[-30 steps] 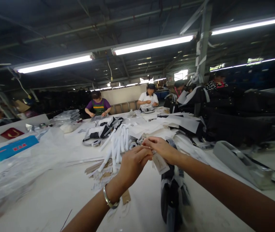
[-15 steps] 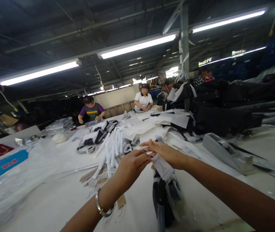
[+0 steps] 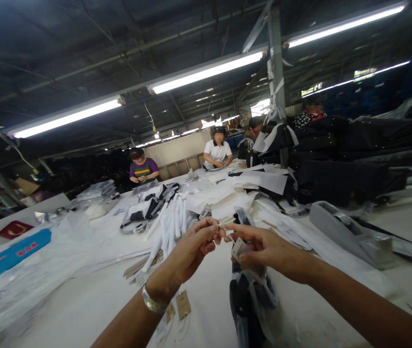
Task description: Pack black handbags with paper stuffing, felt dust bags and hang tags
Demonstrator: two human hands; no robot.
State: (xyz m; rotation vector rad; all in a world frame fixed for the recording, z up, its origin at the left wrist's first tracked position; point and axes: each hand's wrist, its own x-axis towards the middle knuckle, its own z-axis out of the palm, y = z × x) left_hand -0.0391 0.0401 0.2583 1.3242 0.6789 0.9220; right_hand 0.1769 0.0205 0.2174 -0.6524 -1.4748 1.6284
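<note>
White string [image 3: 229,237] mid-pic: I pinch it w/ my L hand [image 3: 193,245]; my R hand [image 3: 274,251] fingers grip the tag [image 3: 239,248].

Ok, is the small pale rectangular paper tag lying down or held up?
Held up: the tag is in the right hand, between thumb and fingers. Whether its thin white string is knotted, I cannot tell.

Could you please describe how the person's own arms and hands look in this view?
The left arm and right arm show no sleeves. The left hand and right hand are ungloved. A shiny silver-coloured bangle circles the left wrist; any fine pattern is too small to read. The right wrist is bare.
</note>
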